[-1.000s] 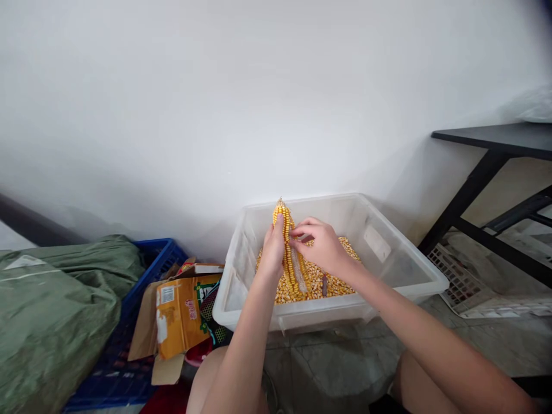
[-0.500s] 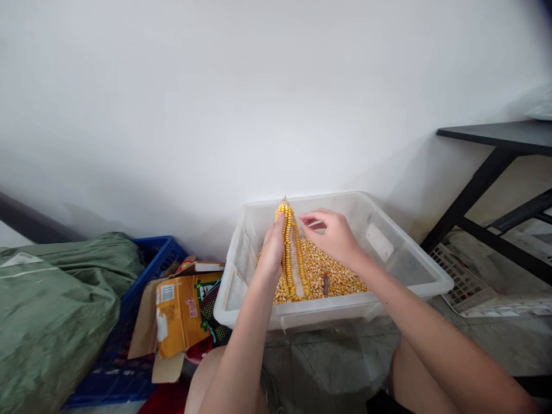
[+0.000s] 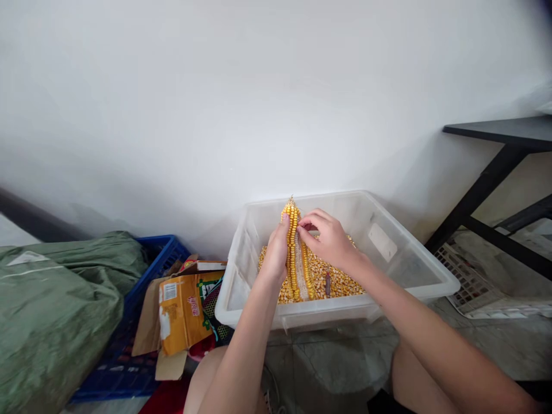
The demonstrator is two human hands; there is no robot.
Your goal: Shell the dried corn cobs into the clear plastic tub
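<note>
My left hand [image 3: 276, 250] is wrapped round an ear of corn [image 3: 293, 253], its tip pointing up and away from me. Bare pale cob shows in a strip along the ear, between rows of yellow kernels. My right hand [image 3: 324, 234] touches the ear's upper right side with thumb and forefinger pinched together; whether a kernel is between them is hidden. Below both hands, loose corn kernels [image 3: 342, 283] cover the bottom of a clear plastic bin [image 3: 405, 287]. A small dark brown object [image 3: 328, 284] stands among the kernels near the front wall.
A blue crate [image 3: 161, 259] with a green tarp-like cover [image 3: 64, 305] is at the left. Flattened orange packaging [image 3: 183, 313] lies beside the bin. On the right are a black table frame [image 3: 478, 190] and a white basket [image 3: 468, 287]. A white wall [image 3: 267, 103] rises behind.
My right hand has moved left onto the ear, its thumb and forefinger closing from apart to a pinch. My left hand still holds the ear of corn. The view has shifted slightly.
</note>
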